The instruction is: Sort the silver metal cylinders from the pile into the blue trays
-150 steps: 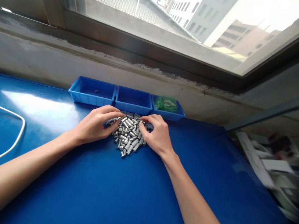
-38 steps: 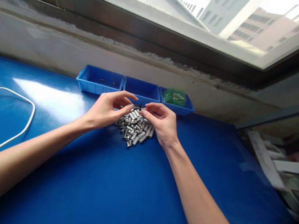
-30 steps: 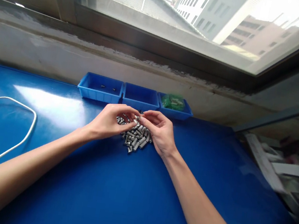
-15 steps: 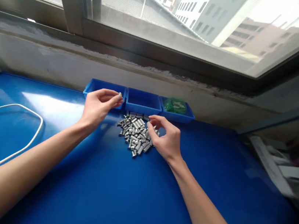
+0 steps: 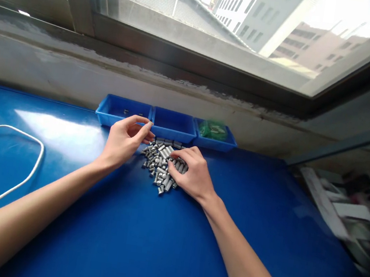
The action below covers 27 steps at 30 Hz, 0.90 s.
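Left hand: thumb and fingertips (image 5: 126, 140) drawn close by the leftmost bin, centre of frame; I can't tell if they grip anything.
Right hand: arched (image 5: 192, 171), thumb and fingers parted, seemingly to straddle pieces without scattering them.
Metal pieces: heaped (image 5: 159, 164) mid-frame, probably for easy reach.
Leftmost bin: (image 5: 105, 120) 2 small pieces (image 5: 126, 112).
Middle bin: (image 5: 172, 134) no contents visible.
Rightmost bin: (image 5: 215, 144) green bag (image 5: 213, 130).

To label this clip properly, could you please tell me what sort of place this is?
Probably a small-parts workbench by a window: metal pieces heaped on a blue tabletop, beside blue bins.
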Each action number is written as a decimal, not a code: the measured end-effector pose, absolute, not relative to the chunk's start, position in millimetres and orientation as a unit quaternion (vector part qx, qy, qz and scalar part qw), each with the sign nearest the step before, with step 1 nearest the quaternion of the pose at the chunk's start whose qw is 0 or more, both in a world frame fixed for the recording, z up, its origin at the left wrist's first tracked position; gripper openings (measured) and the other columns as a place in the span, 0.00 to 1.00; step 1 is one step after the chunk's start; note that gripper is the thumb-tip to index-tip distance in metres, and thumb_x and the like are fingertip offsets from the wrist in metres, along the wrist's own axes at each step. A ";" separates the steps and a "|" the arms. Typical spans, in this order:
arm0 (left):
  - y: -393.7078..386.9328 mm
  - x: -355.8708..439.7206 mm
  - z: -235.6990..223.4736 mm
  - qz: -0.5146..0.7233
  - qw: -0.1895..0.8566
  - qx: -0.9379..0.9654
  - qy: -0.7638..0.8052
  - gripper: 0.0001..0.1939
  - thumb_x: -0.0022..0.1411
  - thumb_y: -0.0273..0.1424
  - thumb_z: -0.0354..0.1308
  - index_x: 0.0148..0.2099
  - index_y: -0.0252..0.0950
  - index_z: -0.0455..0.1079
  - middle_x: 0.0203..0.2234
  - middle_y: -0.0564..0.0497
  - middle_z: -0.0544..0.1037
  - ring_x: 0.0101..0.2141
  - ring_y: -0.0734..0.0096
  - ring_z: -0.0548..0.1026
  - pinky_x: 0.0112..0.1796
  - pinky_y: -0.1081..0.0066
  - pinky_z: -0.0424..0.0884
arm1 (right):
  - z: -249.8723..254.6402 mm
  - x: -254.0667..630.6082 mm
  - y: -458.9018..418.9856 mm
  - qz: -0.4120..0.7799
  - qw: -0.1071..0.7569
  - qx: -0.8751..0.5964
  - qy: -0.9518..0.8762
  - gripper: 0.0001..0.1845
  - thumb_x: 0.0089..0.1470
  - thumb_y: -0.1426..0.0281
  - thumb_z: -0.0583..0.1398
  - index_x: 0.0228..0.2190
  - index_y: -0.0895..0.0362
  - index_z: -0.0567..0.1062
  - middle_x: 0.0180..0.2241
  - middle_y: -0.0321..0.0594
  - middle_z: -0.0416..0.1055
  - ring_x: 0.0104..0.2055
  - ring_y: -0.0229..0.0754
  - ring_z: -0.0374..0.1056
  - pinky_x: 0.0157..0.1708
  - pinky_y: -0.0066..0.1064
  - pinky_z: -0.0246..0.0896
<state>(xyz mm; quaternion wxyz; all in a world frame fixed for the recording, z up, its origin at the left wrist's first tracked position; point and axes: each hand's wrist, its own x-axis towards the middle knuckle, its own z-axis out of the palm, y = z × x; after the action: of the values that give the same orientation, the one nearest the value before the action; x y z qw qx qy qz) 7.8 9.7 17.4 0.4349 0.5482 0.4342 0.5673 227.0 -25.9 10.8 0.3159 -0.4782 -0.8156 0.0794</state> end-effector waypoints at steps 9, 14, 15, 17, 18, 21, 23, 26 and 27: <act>4.7 9.2 14.4 0.539 0.406 0.604 0.424 0.19 0.63 0.47 0.64 0.42 0.36 0.75 0.26 0.49 0.81 0.28 0.65 0.81 0.32 0.70 0.77 | 7.3 220.9 -23.7 0.148 0.391 -0.518 -0.746 0.09 0.52 0.75 0.64 0.35 0.53 0.81 0.35 0.38 0.82 0.37 0.44 0.76 0.41 0.36 0.71; 0.2 12.0 14.9 0.518 0.385 0.636 0.424 0.16 0.66 0.44 0.62 0.43 0.34 0.75 0.25 0.49 0.81 0.27 0.67 0.80 0.32 0.71 0.75 | 6.7 219.9 -22.8 0.178 0.420 -0.493 -0.740 0.06 0.54 0.73 0.65 0.34 0.54 0.82 0.35 0.39 0.82 0.37 0.43 0.77 0.42 0.35 0.71; -0.4 12.3 14.5 0.511 0.386 0.642 0.422 0.16 0.66 0.43 0.61 0.43 0.34 0.75 0.26 0.49 0.81 0.28 0.67 0.80 0.32 0.71 0.75 | 6.1 220.1 -21.9 0.201 0.436 -0.495 -0.724 0.04 0.54 0.71 0.65 0.34 0.54 0.82 0.35 0.39 0.82 0.37 0.43 0.77 0.42 0.35 0.71; -1.4 12.6 13.6 0.493 0.391 0.658 0.413 0.15 0.67 0.42 0.61 0.44 0.34 0.76 0.27 0.49 0.82 0.29 0.67 0.81 0.33 0.71 0.75 | 5.1 220.5 -19.6 0.281 0.482 -0.498 -0.664 0.05 0.53 0.68 0.68 0.34 0.54 0.82 0.35 0.39 0.82 0.37 0.44 0.77 0.41 0.35 0.72; -1.9 12.7 13.2 0.484 0.395 0.667 0.407 0.15 0.66 0.42 0.61 0.45 0.34 0.76 0.29 0.49 0.82 0.31 0.67 0.81 0.34 0.71 0.76 | 5.1 220.7 -18.3 0.330 0.508 -0.494 -0.623 0.07 0.50 0.66 0.70 0.34 0.54 0.82 0.35 0.39 0.82 0.37 0.43 0.77 0.41 0.35 0.72; -3.5 13.4 13.2 0.460 0.401 0.700 0.372 0.16 0.65 0.38 0.63 0.50 0.34 0.77 0.35 0.48 0.84 0.35 0.66 0.82 0.38 0.70 0.77 | 8.4 220.0 -16.2 0.456 0.561 -0.462 -0.514 0.13 0.43 0.66 0.75 0.33 0.53 0.82 0.35 0.37 0.81 0.38 0.41 0.76 0.41 0.32 0.72; -4.9 14.5 14.0 0.454 0.401 0.719 0.340 0.17 0.64 0.36 0.64 0.53 0.34 0.77 0.37 0.47 0.84 0.37 0.66 0.82 0.41 0.70 0.78 | 12.9 217.9 -17.1 0.507 0.566 -0.443 -0.476 0.14 0.41 0.67 0.76 0.32 0.53 0.83 0.35 0.35 0.81 0.37 0.38 0.75 0.42 0.30 0.71; -7.4 17.0 15.3 0.463 0.395 0.734 0.303 0.16 0.63 0.35 0.65 0.52 0.33 0.77 0.40 0.46 0.84 0.38 0.66 0.82 0.42 0.70 0.78 | 18.8 212.5 -20.7 0.547 0.558 -0.428 -0.454 0.14 0.39 0.67 0.77 0.31 0.53 0.83 0.34 0.35 0.80 0.37 0.38 0.75 0.43 0.30 0.71; -8.1 17.9 15.6 0.470 0.386 0.735 0.300 0.14 0.63 0.34 0.65 0.50 0.34 0.78 0.40 0.46 0.84 0.38 0.66 0.82 0.43 0.70 0.78 | 19.8 210.5 -21.8 0.551 0.557 -0.426 -0.451 0.14 0.39 0.67 0.77 0.31 0.53 0.83 0.34 0.35 0.80 0.37 0.38 0.75 0.43 0.30 0.71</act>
<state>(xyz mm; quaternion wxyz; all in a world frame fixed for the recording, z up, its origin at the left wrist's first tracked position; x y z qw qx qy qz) 17.9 -8.1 15.6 0.3858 0.7351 0.2999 0.4699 210.5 -21.8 19.8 0.5575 -0.4259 -0.4514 0.5515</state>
